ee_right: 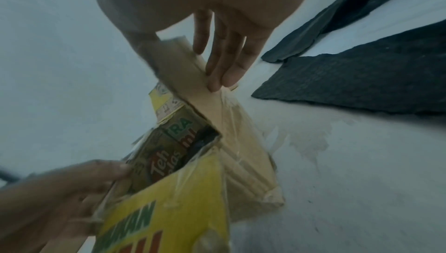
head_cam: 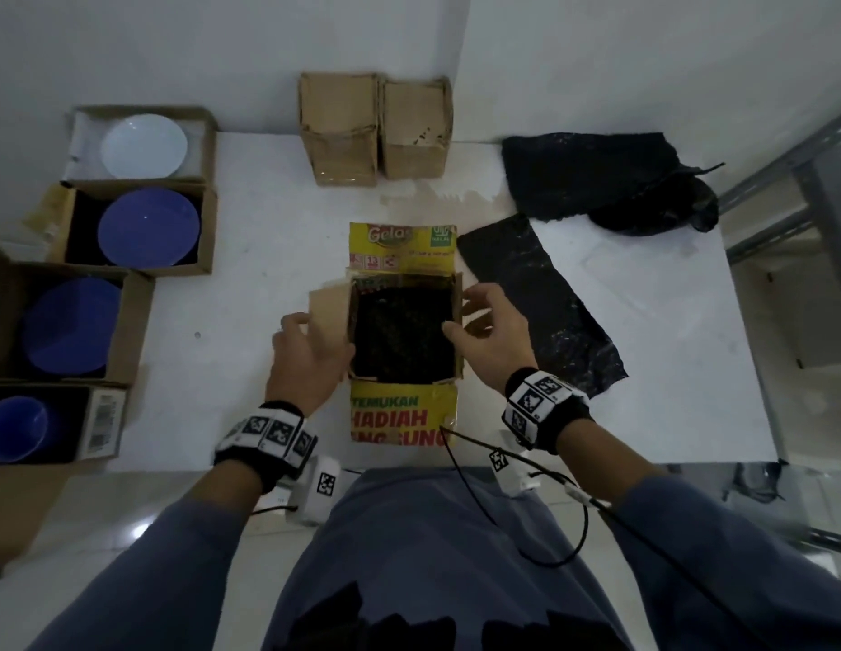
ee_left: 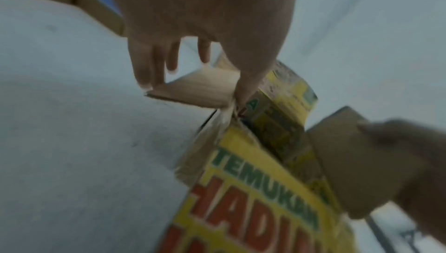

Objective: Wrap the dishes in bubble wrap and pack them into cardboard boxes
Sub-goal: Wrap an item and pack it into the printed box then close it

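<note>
Nearest to the person, the yellow printed cardboard box [head_cam: 403, 331] stands open on the white bench [head_cam: 249, 284], directly between the two hands. Its long axis, counting the two yellow flaps, runs straight away from the person. Inside lies a dark bundle [head_cam: 402, 335], probably a dish already wrapped in the black bubble wrap, though I cannot see the dish itself.

The left hand [head_cam: 310, 354] rests on the brown side flap [head_cam: 329, 312] at the left of the box; its grip is relaxed, the fingers nearly straight, and it touches the flap without clasping it. The right hand [head_cam: 491, 335] is on the opposite brown flap [ee_right: 193, 74], with the thumb at the inner side and straight fingers on the outer side, so its grip is also released, not clenched. Both hands are equally near to the box, and I judge the next move is folding these side flaps inward, toward each other.

Just right of the right hand lies a flat sheet of black bubble wrap [head_cam: 540, 303], and farther away a crumpled pile [head_cam: 611, 180]. Well to the left of the left hand, open boxes hold blue plates [head_cam: 148, 227] and a white plate [head_cam: 143, 145], not yet wrapped. Two closed brown boxes [head_cam: 376, 129] stand farthest, beyond the yellow box.
</note>
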The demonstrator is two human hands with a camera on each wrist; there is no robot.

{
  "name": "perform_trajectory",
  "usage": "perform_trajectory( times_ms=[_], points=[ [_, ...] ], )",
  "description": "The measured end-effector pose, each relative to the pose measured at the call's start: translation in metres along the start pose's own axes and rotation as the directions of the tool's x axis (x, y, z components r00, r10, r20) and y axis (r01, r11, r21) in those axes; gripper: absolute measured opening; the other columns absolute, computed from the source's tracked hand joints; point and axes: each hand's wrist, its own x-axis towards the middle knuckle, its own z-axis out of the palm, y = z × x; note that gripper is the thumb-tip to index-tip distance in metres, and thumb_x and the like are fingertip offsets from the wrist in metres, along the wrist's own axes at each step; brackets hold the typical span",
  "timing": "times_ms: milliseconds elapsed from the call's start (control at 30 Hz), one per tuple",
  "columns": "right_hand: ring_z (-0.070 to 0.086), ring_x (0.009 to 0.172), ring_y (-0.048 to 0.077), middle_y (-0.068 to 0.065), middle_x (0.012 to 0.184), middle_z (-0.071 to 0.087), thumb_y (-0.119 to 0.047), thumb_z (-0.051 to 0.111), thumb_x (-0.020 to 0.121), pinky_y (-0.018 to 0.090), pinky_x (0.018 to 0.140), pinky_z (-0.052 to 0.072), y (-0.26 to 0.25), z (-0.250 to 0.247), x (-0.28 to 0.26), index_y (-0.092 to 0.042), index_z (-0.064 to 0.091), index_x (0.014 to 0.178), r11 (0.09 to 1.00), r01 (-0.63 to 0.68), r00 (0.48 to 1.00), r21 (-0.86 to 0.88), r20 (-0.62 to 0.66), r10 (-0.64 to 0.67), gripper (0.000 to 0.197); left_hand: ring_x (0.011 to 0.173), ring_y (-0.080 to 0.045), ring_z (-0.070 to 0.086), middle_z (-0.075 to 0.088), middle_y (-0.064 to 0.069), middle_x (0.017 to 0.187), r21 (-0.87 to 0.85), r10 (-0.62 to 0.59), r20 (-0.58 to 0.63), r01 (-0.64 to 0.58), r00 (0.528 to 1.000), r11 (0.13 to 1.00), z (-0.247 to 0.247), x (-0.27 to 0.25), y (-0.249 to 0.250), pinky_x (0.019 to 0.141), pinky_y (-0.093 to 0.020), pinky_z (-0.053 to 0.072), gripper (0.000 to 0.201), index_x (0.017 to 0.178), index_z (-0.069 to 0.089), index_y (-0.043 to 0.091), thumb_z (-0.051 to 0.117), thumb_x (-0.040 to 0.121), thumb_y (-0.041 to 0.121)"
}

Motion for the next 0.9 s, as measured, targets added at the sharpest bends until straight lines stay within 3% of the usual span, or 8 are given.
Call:
perform_trajectory(
  times_ms=[67, 167, 300, 433, 533, 667, 800, 900],
  points=[
    [0.061, 0.082, 0.007, -0.006, 0.103, 0.058, -0.045, 0.067, 0.082, 0.025, 0.073, 0.053, 0.003, 0.007, 0.0, -0.022, 0.06, 0.11, 0.989, 0.12, 0.991, -0.084, 0.077, -0.114, 0.037, 0.106, -0.02, 0.054, 0.046, -0.006, 0.127, -0.046, -0.012, -0.008, 0.011, 1.0, 0.999, -0.004, 0.001, -0.002, 0.086, -0.038, 0.052, 0.065, 0.123, 0.041, 0.027, 0.08, 0.073, 0.038],
    [0.056, 0.089, 0.013, 0.0, 0.103, 0.056, -0.031, 0.056, 0.09, 0.035, 0.082, 0.05, 0.016, 0.015, -0.003, -0.012, 0.069, 0.106, 0.941, 0.265, 0.957, -0.211, 0.172, -0.232, 0.028, 0.104, -0.014, 0.054, 0.053, 0.002, 0.122, -0.002, 0.251, -0.11, -0.253, 0.962, 0.967, -0.01, -0.014, 0.007, 0.084, -0.035, 0.049, 0.051, 0.123, 0.046, 0.027, 0.074, 0.081, 0.025],
    [0.057, 0.103, 0.033, 0.011, 0.118, 0.06, -0.015, 0.037, 0.08, 0.047, 0.084, 0.049, 0.04, 0.012, -0.009, -0.01, 0.071, 0.108, 0.792, 0.469, 0.881, -0.39, 0.261, -0.394, 0.044, 0.101, -0.005, 0.06, 0.057, 0.015, 0.126, -0.065, 0.452, 0.076, -0.448, 0.889, 0.892, -0.013, -0.035, 0.015, 0.082, -0.03, 0.05, 0.04, 0.129, 0.04, 0.032, 0.057, 0.092, 0.028],
    [0.052, 0.118, 0.033, 0.011, 0.139, 0.053, -0.003, 0.056, 0.066, 0.049, 0.094, 0.045, 0.054, -0.003, -0.023, -0.015, 0.063, 0.124, 0.586, 0.604, 0.797, -0.54, 0.427, -0.427, 0.06, 0.124, -0.017, 0.05, 0.054, 0.001, 0.14, 0.226, 0.637, 0.33, -0.714, 0.696, 0.663, -0.015, -0.033, -0.012, 0.096, -0.04, 0.048, 0.044, 0.13, 0.056, 0.02, 0.05, 0.086, 0.014],
    [0.049, 0.124, 0.033, 0.012, 0.145, 0.047, -0.026, 0.075, 0.07, 0.047, 0.099, 0.044, 0.059, -0.006, -0.028, -0.014, 0.059, 0.13, 0.607, 0.621, 0.777, -0.495, 0.489, -0.397, 0.063, 0.128, -0.028, 0.047, 0.049, -0.008, 0.145, 0.301, 0.702, 0.42, -0.818, 0.575, 0.49, -0.012, -0.025, -0.028, 0.094, -0.044, 0.05, 0.064, 0.127, 0.061, 0.01, 0.063, 0.066, -0.012],
    [0.047, 0.126, 0.032, 0.014, 0.143, 0.048, -0.04, 0.076, 0.077, 0.042, 0.094, 0.051, 0.059, -0.006, -0.029, -0.01, 0.06, 0.125, 0.644, 0.644, 0.749, -0.412, 0.509, -0.424, 0.059, 0.129, -0.027, 0.048, 0.05, -0.008, 0.144, 0.284, 0.733, 0.425, -0.847, 0.532, 0.45, -0.016, -0.018, -0.03, 0.096, -0.039, 0.051, 0.063, 0.126, 0.062, 0.012, 0.081, 0.068, 0.0],
    [0.05, 0.129, 0.025, 0.006, 0.141, 0.052, -0.042, 0.061, 0.089, 0.037, 0.097, 0.05, 0.058, -0.01, -0.036, -0.012, 0.066, 0.116, 0.708, 0.613, 0.778, -0.35, 0.424, -0.464, 0.04, 0.135, -0.018, 0.042, 0.046, -0.001, 0.148, 0.199, 0.751, 0.421, -0.859, 0.509, 0.471, -0.019, -0.013, -0.037, 0.104, -0.029, 0.043, 0.049, 0.131, 0.061, 0.017, 0.074, 0.084, 0.018],
    [0.056, 0.122, 0.022, 0.004, 0.134, 0.059, -0.033, 0.063, 0.092, 0.041, 0.099, 0.048, 0.057, -0.004, -0.037, -0.011, 0.07, 0.101, 0.775, 0.549, 0.828, -0.312, 0.332, -0.452, 0.025, 0.126, -0.015, 0.053, 0.058, 0.0, 0.136, 0.097, 0.715, 0.331, -0.776, 0.616, 0.623, -0.021, -0.014, -0.035, 0.106, -0.029, 0.043, 0.039, 0.126, 0.064, 0.014, 0.054, 0.096, 0.037]
  ],
)
